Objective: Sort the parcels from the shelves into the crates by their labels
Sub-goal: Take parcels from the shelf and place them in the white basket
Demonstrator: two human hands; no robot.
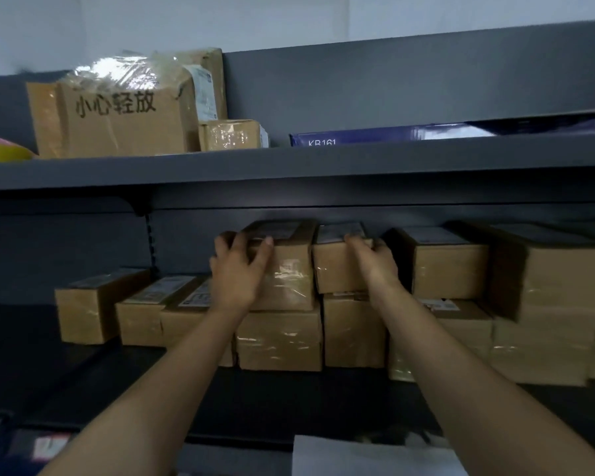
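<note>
Several brown cardboard parcels with white labels are stacked on the dark middle shelf point(83, 369). My left hand point(237, 269) grips the left front corner of a taped upper-row parcel point(289, 269), thumb on its top edge. My right hand point(375, 259) clasps the right front edge of the neighbouring upper-row parcel point(334, 266), fingers curled over its top. Both parcels rest on lower parcels point(279, 341). No crate is in view.
The upper shelf point(289, 163) holds a large taped box with black handwriting point(117, 121), a small box point(231, 134), a flat blue box marked KB161 point(392, 134) and a yellow object point(0, 151) at far left. More parcels point(447, 266) stand to the right. A white sheet point(358, 455) lies below.
</note>
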